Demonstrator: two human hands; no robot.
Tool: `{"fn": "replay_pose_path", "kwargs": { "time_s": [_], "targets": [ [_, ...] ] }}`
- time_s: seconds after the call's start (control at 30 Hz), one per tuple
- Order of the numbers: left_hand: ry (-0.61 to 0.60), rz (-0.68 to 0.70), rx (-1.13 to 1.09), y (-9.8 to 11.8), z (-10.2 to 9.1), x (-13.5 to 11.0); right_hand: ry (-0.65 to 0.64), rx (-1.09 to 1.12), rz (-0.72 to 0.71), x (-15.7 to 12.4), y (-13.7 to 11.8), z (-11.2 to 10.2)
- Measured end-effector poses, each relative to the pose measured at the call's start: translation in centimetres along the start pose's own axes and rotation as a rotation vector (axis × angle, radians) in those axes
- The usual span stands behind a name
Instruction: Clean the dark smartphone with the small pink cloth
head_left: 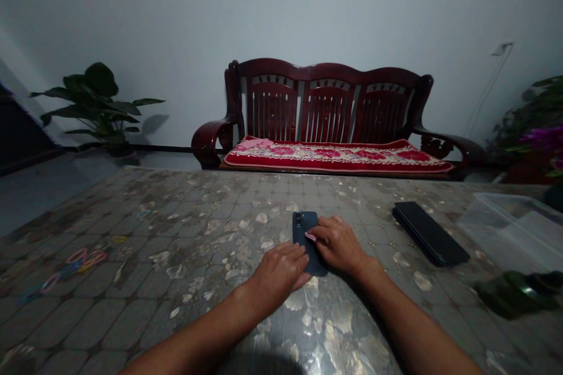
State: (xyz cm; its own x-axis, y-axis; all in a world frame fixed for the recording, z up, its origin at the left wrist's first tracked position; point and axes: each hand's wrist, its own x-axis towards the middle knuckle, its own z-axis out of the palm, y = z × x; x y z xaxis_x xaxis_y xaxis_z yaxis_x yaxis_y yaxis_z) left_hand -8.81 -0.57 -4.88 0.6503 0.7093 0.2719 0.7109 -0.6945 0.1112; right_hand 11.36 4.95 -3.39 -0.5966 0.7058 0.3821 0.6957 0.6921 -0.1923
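Observation:
A dark blue phone (303,225) lies back up on the floral table (197,246), its camera end pointing away from me. My left hand (280,271) rests flat on the phone's near left edge with fingers together. My right hand (338,242) lies over its right side, fingers curled, pinching a small pink piece (310,237) against the phone's back.
A second black phone (430,232) lies to the right. A clear plastic box (512,228) and a dark green object (512,294) sit at the far right. Coloured rubber bands (81,259) lie scattered at the left. A wooden bench (325,123) and potted plants stand behind the table.

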Motion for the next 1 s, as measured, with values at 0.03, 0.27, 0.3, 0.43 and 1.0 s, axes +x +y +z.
{"fn": "replay_pose_path", "kwargs": {
  "time_s": [0.03, 0.27, 0.3, 0.43, 1.0],
  "targets": [
    [-0.005, -0.002, -0.002, 0.0, -0.1, 0.0, 0.012, -0.008, 0.003, 0.0, 0.0, 0.0],
    [-0.112, -0.057, -0.142, -0.9, -2.1, 0.8, -0.094, 0.032, -0.055, -0.1, -0.2, -0.4],
    [-0.13, -0.074, -0.209, -1.3, -2.5, 1.0, -0.103, 0.057, -0.054, -0.2, -0.2, -0.5],
    [-0.032, -0.264, -0.366, -3.4, -4.1, 2.4, 0.032, 0.238, 0.038, -0.3, 0.7, -0.4],
    [-0.692, 0.251, -0.191, -9.1, -2.1, 11.5, 0.493, 0.57, 0.347, -0.5, 2.6, 2.0]
  ]
}}
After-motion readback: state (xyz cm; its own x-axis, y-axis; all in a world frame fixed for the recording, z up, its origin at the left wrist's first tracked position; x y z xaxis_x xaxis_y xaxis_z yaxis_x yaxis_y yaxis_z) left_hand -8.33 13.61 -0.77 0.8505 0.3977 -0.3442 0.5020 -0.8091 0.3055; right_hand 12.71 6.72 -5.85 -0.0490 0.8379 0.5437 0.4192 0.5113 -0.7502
